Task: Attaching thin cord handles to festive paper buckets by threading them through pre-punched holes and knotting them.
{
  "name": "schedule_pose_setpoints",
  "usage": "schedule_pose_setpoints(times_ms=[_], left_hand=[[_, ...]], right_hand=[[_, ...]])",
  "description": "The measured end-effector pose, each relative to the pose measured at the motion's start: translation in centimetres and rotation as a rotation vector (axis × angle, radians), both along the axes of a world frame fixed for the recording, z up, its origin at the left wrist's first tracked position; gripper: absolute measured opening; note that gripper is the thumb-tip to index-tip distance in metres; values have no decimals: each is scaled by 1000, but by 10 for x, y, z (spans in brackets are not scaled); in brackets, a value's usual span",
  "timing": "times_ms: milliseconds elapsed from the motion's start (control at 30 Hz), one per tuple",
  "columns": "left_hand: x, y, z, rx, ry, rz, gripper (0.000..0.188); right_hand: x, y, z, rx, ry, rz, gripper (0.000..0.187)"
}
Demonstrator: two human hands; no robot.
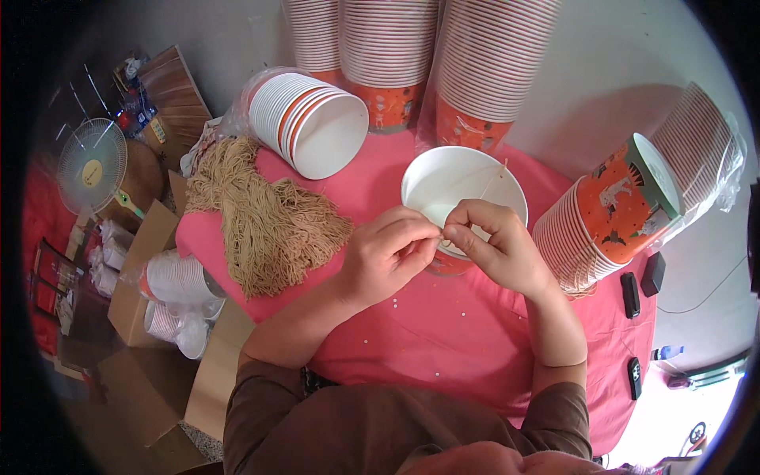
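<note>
Nearest to me, my left hand (388, 253) and right hand (495, 245) meet fingertip to fingertip over the pink tablecloth (443, 332). Both are pinched shut on a thin tan string (492, 180), which runs up from the fingers across the mouth of the white paper bowl (455, 186). I judge the hands sit this close so the string stays taut and easy to work at one small spot. The bowl stands upright just behind my knuckles, touching or nearly touching them, its orange base partly hidden by my hands.

To my left a loose heap of tan strings (265, 214) lies within easy reach, probably as the supply. Beyond it a sleeve of nested bowls (305, 119) lies on its side in clear plastic wrap, white inside with orange rims. On my right another stack (617, 206) lies tilted, orange with small animal pictures and a green-edged base, also in clear wrap. Two small black objects (641, 283) rest near the cloth's right edge.

Farthest back, tall upright stacks (419, 47) of ribbed white bowls with orange printed bases stand against the wall. Off the table at left are cardboard boxes (138, 261) holding white cups and a small fan (91, 166).
</note>
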State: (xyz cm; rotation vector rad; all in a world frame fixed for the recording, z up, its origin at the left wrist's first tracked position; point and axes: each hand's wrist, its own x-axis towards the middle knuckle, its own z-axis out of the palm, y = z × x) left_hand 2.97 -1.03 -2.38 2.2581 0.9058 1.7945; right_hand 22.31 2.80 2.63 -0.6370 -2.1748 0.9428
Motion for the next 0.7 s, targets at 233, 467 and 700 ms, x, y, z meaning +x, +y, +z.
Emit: schedule_pose_setpoints(times_ms=[233, 467, 700], left_hand=[[0, 0, -5, -97, -112, -108, 13], [-1, -8, -6, -543, -392, -318, 5], [-6, -6, -1, -665, -516, -344, 4]], right_hand=[[1, 1, -1, -34, 14, 7, 15], [-2, 2, -3, 189, -20, -69, 14], [-12, -2, -3, 660, 129, -35, 23]])
